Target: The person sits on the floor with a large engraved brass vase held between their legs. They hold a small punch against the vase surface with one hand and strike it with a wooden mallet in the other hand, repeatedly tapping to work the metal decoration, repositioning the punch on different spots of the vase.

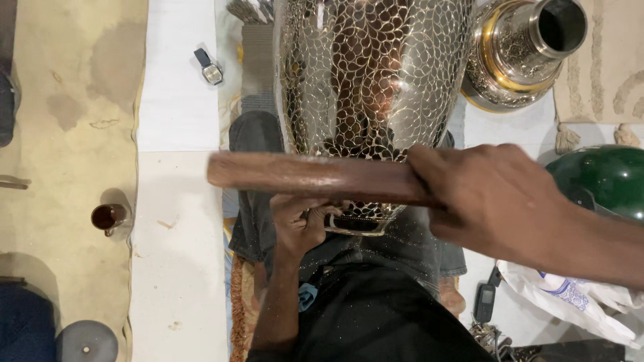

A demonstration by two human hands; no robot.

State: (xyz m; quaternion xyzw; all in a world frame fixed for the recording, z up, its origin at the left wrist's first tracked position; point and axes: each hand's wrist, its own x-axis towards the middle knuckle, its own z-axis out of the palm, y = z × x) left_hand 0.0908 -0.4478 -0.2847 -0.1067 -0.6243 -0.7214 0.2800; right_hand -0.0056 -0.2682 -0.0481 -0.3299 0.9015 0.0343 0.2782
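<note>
A large shiny metal vase [369, 74], engraved all over with a scale pattern, lies in my lap with its narrow end toward me. My right hand [490, 201] grips a brown wooden stick [302, 175] held level across the vase's lower part. My left hand [298, 224] is below the stick at the vase's narrow end, fingers curled around something small that I cannot make out. My dark trousers [255, 181] and black shirt show beneath.
A second engraved metal vessel [516, 53] with a gold band lies at top right. A green helmet [604, 177], a white plastic bag [570, 295] and a small phone [484, 303] lie right. A wristwatch [209, 67] and a small cup [107, 218] sit left.
</note>
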